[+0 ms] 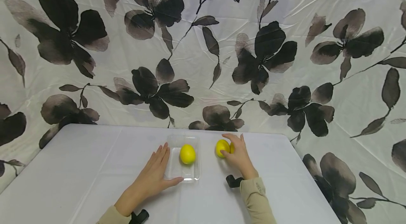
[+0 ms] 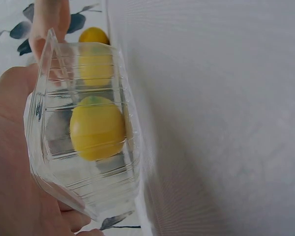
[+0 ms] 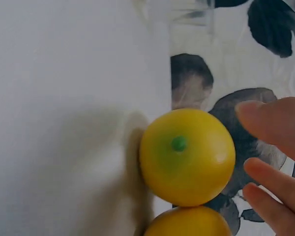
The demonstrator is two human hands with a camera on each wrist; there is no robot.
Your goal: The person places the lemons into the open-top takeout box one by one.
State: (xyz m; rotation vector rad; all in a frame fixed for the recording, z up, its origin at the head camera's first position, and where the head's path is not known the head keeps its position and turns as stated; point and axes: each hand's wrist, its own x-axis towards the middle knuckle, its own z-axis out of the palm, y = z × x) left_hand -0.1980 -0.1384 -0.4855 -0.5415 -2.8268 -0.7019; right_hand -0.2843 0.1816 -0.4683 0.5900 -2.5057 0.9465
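Beige sleeves (image 1: pixel 257 199) cover both my forearms, with a black gadget (image 1: pixel 234 181) at my right wrist and another black gadget (image 1: pixel 141 216) at my left. Just past that one, my left hand (image 1: pixel 152 176) lies flat and unclenched, fingers straight along the near side of a clear plastic box (image 1: pixel 174 172), thumb reaching along its front edge. Inside the box, to the right of those fingers, sits one yellow lemon (image 1: pixel 188 154).

Over on the other side, my right hand (image 1: pixel 239 159) reaches over two more lemons. Its thumb and fingers are parted and grasp nothing; the right wrist view shows a gap between them and the fruit. The left lemon (image 1: pixel 220 145) sits before my thumb and fingers; the right lemon (image 1: pixel 232 147) is just beside it, partly hidden by that hand. Everything rests on a white bench (image 1: pixel 79 188), and beyond my hands hangs a flowered cloth (image 1: pixel 203 58).
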